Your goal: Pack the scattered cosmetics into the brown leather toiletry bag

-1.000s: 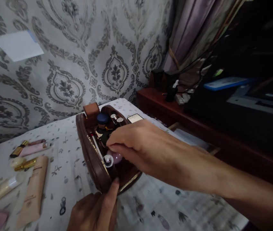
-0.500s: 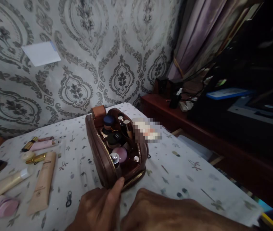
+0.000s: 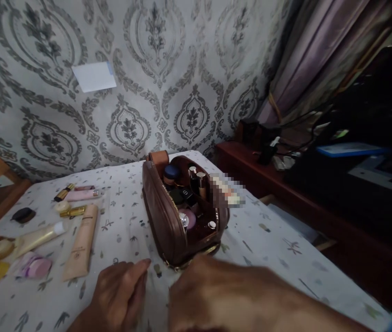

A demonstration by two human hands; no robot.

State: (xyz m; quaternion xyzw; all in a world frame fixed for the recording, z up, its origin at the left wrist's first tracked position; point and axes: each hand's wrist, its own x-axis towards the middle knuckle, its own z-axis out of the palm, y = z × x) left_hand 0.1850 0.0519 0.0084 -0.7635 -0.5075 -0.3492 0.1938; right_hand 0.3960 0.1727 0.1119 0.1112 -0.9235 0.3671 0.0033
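A brown makeup bag (image 3: 163, 226) stands unzipped on the patterned cloth, with cosmetics inside. Among them are a dark-blue-lidded jar (image 3: 171, 172), a black compact (image 3: 186, 194), a pink round item (image 3: 191, 218) and two upright bottles (image 3: 201, 183). My left hand (image 3: 121, 290) is closed just left of the bag's near end, apart from it, its fingers curled and nothing seen in them. Close against the near end is my right hand (image 3: 213, 290), curled with its back toward me. Its fingertips are hidden, so I cannot make out what they grip.
Several cosmetics lie on the left, including a beige tube (image 3: 81, 244), a cream tube (image 3: 38, 237), a purple-pink container (image 3: 35, 266) and a black oval item (image 3: 23, 215). A reddish-brown desk (image 3: 237, 161) stands at right. Patterned wallpaper (image 3: 161, 101) rises behind.
My left hand has drawn away from the bag's near edge, toward the left and down. My right hand stays near the bag's front. The view has shifted left, so things appear farther right.
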